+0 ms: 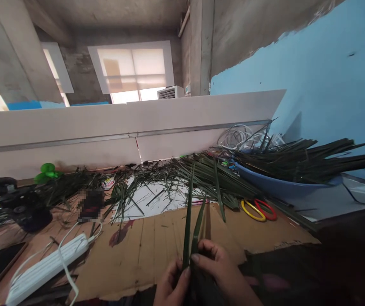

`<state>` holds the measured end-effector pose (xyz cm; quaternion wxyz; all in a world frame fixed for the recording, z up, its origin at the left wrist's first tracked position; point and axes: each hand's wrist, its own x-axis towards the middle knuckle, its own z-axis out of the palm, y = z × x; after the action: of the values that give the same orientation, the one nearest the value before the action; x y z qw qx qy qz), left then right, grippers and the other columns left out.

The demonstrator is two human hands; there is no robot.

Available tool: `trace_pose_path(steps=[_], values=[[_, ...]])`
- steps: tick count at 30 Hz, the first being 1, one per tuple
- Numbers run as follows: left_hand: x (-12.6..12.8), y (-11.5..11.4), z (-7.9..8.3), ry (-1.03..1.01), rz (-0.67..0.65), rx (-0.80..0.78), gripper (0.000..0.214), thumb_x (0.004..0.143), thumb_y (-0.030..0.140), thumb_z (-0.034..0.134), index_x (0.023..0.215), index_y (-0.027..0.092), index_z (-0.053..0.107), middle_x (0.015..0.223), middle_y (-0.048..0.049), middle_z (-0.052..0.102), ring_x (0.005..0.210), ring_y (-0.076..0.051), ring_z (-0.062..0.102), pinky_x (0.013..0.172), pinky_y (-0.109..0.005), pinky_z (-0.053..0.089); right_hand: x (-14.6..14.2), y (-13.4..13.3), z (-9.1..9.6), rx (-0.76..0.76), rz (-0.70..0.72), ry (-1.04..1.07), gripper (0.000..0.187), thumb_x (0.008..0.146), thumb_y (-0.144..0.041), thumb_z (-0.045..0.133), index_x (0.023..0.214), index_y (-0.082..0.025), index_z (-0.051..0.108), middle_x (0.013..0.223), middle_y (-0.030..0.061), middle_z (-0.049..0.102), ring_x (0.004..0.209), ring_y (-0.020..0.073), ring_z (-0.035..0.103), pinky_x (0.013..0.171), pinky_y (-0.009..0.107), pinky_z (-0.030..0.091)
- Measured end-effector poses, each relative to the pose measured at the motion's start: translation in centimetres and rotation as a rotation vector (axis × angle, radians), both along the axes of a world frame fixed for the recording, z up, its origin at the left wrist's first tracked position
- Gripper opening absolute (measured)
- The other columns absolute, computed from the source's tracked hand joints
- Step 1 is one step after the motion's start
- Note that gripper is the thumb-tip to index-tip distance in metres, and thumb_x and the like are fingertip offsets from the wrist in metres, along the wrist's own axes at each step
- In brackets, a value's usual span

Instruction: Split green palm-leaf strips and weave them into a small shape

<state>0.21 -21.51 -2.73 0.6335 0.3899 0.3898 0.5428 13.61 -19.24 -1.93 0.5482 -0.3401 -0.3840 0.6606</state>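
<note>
Close to the table's front edge, my left hand [173, 282] pinches a long, dark green leaf strip [188, 216] that points up and away from me. Right beside it, my right hand [216, 265] has thumb and fingers closed on a second, shorter green leaf strip [198, 221]. The two strips stand nearly parallel, with a narrow gap between their upper parts. Their lower ends are dark and partly hidden by my hands. Beneath lies a brown cardboard sheet [157, 246]. Scissors [254, 210] with one yellow and one red handle rest to the right, their blades hidden under leaves.
A blue basin [284, 182] heaped with long leaves stands at the right. Leaf scraps [157, 182] cover white paper at the back. On the left are a white power strip [50, 267] with cables, a dark object [23, 208] and a green item [47, 173]. A low partition [106, 127] stands behind.
</note>
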Motion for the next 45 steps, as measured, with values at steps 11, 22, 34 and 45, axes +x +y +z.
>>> trace_pose_path(steps=[11,22,34,45], values=[[-0.8,-0.9,-1.8,0.182,0.057,0.037,0.049,0.071,0.064,0.074,0.073,0.016,0.067,0.066,-0.0006,0.061,0.066,-0.015,0.052,0.063,-0.023,0.043,0.3,-0.8,-1.2,0.008,0.068,-0.023,0.033,0.064,-0.037,0.088,0.087,-0.017,0.074,0.079,0.0039,0.076,0.078,0.0216,0.069,0.075,0.031,0.050],[-0.7,-1.0,-2.9,0.400,0.151,0.192,0.046,0.081,0.063,0.063,0.069,0.018,0.060,0.062,0.0024,0.053,0.062,-0.014,0.046,0.058,-0.021,0.040,0.1,-1.3,-1.2,-0.005,0.039,-0.114,0.023,0.064,-0.030,0.084,0.080,-0.017,0.074,0.075,0.0035,0.076,0.073,0.0227,0.069,0.071,0.033,0.051],[-0.8,-1.6,-2.0,0.655,0.194,0.363,0.039,0.090,0.054,0.056,0.071,0.021,0.066,0.061,-0.0006,0.061,0.057,-0.015,0.054,0.060,-0.022,0.040,-0.5,-1.6,-1.4,-0.008,0.002,-0.090,0.019,0.065,-0.026,0.080,0.080,-0.019,0.070,0.074,0.0031,0.076,0.071,0.0240,0.069,0.070,0.035,0.052],[-0.9,-1.8,-1.6,0.642,0.148,0.351,0.036,0.087,0.054,0.060,0.072,0.021,0.067,0.062,-0.0013,0.064,0.058,-0.016,0.056,0.061,-0.022,0.041,-0.5,-1.9,0.2,0.016,-0.098,-0.122,0.021,0.062,-0.026,0.079,0.079,-0.019,0.070,0.077,0.0047,0.076,0.079,0.0271,0.068,0.079,0.038,0.052]])
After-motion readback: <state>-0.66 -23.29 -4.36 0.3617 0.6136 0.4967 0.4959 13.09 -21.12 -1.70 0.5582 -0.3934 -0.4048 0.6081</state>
